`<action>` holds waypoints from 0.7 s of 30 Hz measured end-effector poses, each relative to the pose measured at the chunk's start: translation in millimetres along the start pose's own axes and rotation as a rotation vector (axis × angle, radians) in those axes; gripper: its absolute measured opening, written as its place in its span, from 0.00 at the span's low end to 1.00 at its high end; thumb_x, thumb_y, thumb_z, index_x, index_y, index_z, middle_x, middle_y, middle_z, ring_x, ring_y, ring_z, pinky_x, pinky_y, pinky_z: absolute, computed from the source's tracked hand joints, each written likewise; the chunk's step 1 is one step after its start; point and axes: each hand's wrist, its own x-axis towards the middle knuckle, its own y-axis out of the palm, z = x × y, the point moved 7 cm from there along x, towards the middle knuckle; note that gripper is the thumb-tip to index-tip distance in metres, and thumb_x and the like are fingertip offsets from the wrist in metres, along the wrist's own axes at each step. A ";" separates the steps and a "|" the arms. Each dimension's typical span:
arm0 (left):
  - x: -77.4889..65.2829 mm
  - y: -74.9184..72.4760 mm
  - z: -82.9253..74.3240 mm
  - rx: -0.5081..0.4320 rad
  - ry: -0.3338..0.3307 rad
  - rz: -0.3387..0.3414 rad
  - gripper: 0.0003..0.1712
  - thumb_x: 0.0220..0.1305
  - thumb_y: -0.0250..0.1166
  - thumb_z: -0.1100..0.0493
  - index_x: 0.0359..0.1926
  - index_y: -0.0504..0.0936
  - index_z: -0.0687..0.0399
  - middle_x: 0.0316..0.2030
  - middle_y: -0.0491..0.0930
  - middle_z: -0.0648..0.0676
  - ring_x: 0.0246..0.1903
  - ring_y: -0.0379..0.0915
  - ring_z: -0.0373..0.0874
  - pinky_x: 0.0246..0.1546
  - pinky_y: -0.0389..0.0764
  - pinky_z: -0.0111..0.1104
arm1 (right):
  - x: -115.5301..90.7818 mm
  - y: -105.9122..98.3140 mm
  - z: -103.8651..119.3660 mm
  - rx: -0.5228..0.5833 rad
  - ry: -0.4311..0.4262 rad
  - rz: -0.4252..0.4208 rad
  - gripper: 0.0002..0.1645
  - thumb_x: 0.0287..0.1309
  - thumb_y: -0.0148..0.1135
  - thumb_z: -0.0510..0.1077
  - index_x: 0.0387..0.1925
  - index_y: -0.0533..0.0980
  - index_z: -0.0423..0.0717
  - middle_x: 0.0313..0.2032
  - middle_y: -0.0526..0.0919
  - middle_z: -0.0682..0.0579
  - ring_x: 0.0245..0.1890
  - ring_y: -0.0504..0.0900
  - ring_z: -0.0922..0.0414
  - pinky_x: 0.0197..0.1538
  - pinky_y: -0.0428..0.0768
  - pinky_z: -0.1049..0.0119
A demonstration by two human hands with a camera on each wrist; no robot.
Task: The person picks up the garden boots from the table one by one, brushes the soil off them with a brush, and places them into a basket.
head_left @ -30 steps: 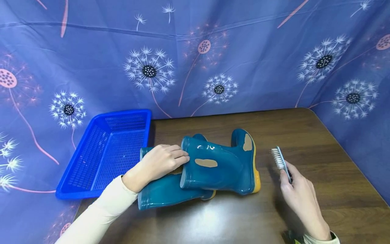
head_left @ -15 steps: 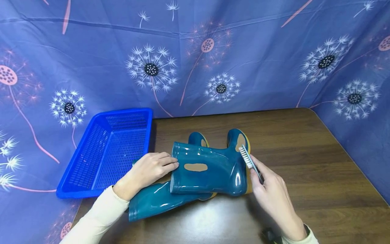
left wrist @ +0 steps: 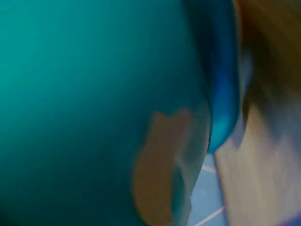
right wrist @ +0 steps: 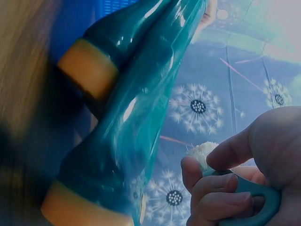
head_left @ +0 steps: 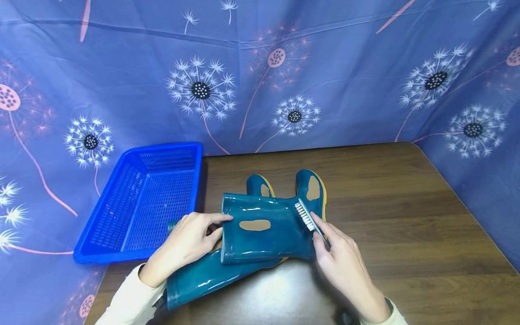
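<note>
One teal rubber boot (head_left: 280, 234) with a yellow sole and tan patches lies on its side, shaft opening to the left. It rests across a second teal boot (head_left: 215, 275). My left hand (head_left: 188, 239) grips the upper boot at its shaft rim, index finger over the edge; the thumb is partly hidden. My right hand (head_left: 341, 253) holds a small scrub brush (head_left: 306, 216) by its light-blue loop handle (right wrist: 263, 202). White bristles overlap the upper boot near its ankle in the head view. In the left wrist view the boot's teal surface (left wrist: 84, 94) fills most of the picture, blurred.
A blue plastic basket (head_left: 134, 151) with perforated walls stands left of the boots on the brown wooden table (head_left: 406, 216). Behind the table hangs a blue cloth (head_left: 345, 81) with dandelion prints.
My right hand has brought the brush leftward from beside the boots, past the toe patch, to the upper boot's ankle. Both boots have shifted left along with my left hand.
</note>
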 end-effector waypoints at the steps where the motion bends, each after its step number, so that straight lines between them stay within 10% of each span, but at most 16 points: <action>1: -1.3 1.2 2.0 -0.055 -0.022 0.049 0.18 0.74 0.66 0.60 0.60 0.89 0.44 0.14 0.64 0.40 0.12 0.57 0.32 0.15 0.57 0.28 | -0.6 1.6 1.3 0.004 0.003 0.009 0.27 0.73 0.61 0.39 0.70 0.79 0.55 0.50 0.89 0.50 0.30 0.77 0.62 0.33 0.74 0.64; 5: -6.0 4.0 8.5 -0.246 -0.117 0.113 0.17 0.78 0.63 0.53 0.63 0.87 0.45 0.20 0.76 0.39 0.18 0.69 0.34 0.17 0.65 0.29 | -2.1 7.1 8.8 0.031 0.005 0.033 0.27 0.73 0.62 0.39 0.70 0.79 0.53 0.59 0.88 0.44 0.43 0.86 0.53 0.42 0.81 0.56; 9: -7.7 6.9 9.0 -0.293 -0.175 0.057 0.17 0.73 0.70 0.49 0.58 0.90 0.46 0.28 0.87 0.41 0.26 0.79 0.36 0.20 0.71 0.30 | -2.5 11.9 20.6 0.067 -0.001 0.046 0.27 0.71 0.64 0.38 0.69 0.80 0.51 0.50 0.90 0.47 0.35 0.82 0.57 0.34 0.79 0.64; 21: -2.4 19.7 12.4 -0.364 -0.139 -0.075 0.13 0.67 0.76 0.55 0.52 0.93 0.44 0.16 0.68 0.42 0.16 0.64 0.34 0.17 0.61 0.28 | -7.4 35.5 48.2 0.079 -0.051 0.101 0.27 0.73 0.66 0.41 0.71 0.79 0.52 0.46 0.88 0.54 0.35 0.78 0.64 0.33 0.76 0.72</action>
